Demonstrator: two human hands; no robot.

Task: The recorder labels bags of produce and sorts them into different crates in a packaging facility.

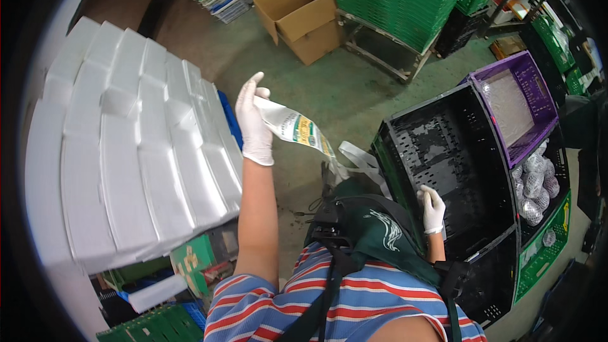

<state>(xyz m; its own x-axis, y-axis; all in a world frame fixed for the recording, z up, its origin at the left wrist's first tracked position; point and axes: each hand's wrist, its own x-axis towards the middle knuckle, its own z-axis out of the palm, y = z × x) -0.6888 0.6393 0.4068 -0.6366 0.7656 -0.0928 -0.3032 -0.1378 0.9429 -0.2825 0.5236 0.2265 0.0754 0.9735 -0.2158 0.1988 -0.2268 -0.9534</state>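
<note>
My left hand (255, 121), in a white glove, is raised near the middle left, its fingers closed on the end of a strip of printed plastic packaging (304, 130). The strip hangs away to the lower right, towards my apron, with white and clear parts at its lower end. My right hand (431, 209), also gloved, is held low over the near left edge of a large black crate (441, 152). Its fingers are loosely curled, and whether they hold something is unclear. A loop of white strap (363, 159) lies between the strip and the crate.
White foam boxes (128, 152) are stacked high at the left. Beyond are a cardboard box (304, 14) and green crates (394, 0) on a metal stand. A purple crate (531, 99), net-wrapped round items (534, 185) and a green crate (546, 247) stand at the right.
</note>
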